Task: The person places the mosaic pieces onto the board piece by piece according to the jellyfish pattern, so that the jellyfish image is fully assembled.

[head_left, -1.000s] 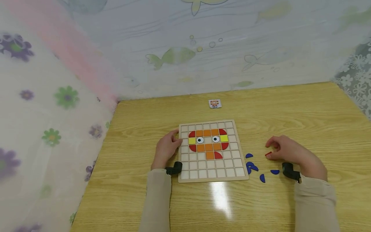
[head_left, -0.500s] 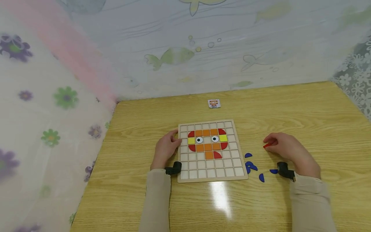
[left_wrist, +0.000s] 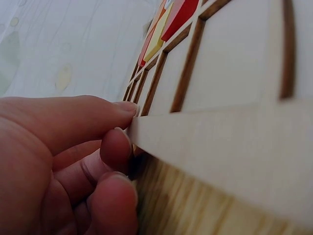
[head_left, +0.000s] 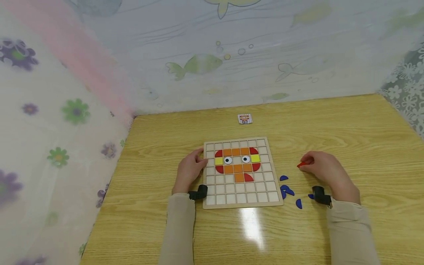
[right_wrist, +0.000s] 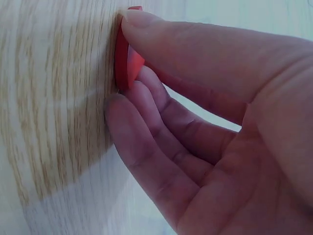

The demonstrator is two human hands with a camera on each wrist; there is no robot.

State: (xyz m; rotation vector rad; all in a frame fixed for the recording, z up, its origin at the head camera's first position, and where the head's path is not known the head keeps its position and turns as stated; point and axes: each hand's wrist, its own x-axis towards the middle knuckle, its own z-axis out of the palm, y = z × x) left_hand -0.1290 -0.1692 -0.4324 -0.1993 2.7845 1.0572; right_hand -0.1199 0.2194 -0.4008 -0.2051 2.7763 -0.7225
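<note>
Red piece point(right_wrist: 124, 61) is partly covered by right thumb point(right_wrist: 195, 54)

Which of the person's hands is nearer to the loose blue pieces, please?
The right hand: it is beyond and right of most blue pieces, pinching a red piece. The left hand is across the board, holding its left edge.

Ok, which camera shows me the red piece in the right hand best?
The right wrist view: it shows the red piece large and close in the right hand, though the hand covers part of it. The head view shows it only as a small red sliver; the left wrist view does not show it.
</note>
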